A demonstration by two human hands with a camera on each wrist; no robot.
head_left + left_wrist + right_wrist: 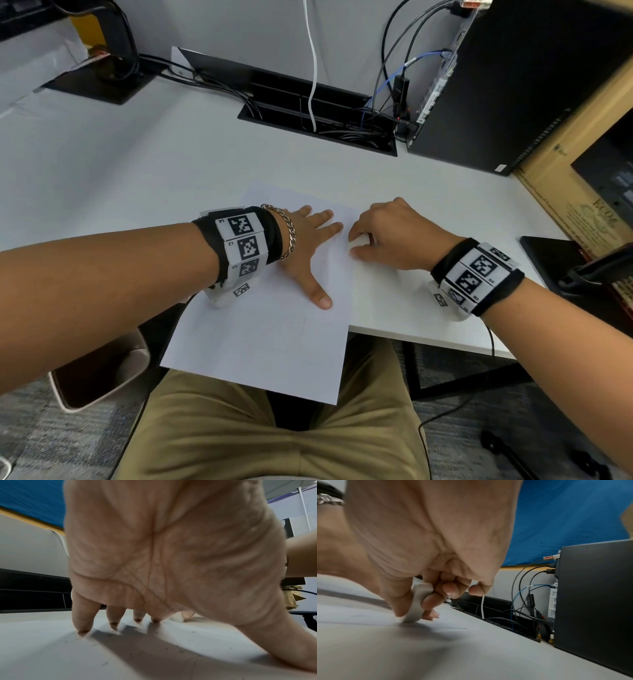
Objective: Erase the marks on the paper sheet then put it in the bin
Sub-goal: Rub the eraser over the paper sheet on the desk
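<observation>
White table [171, 164] under a paper sheet [274, 342] overhanging its near edge, left hand [308, 240] spread flat pinning it, right hand [394, 233] pinching an eraser [418, 601] at the sheet's right edge: erasing step, faint marks [305, 329] probably next, bin unseen.

One paper sheet [270, 335], one white eraser [417, 603], two hands, left [305, 246] and right [394, 233], one black computer tower [507, 85], one cardboard box [565, 192], one bracelet [286, 229] were counted.
</observation>
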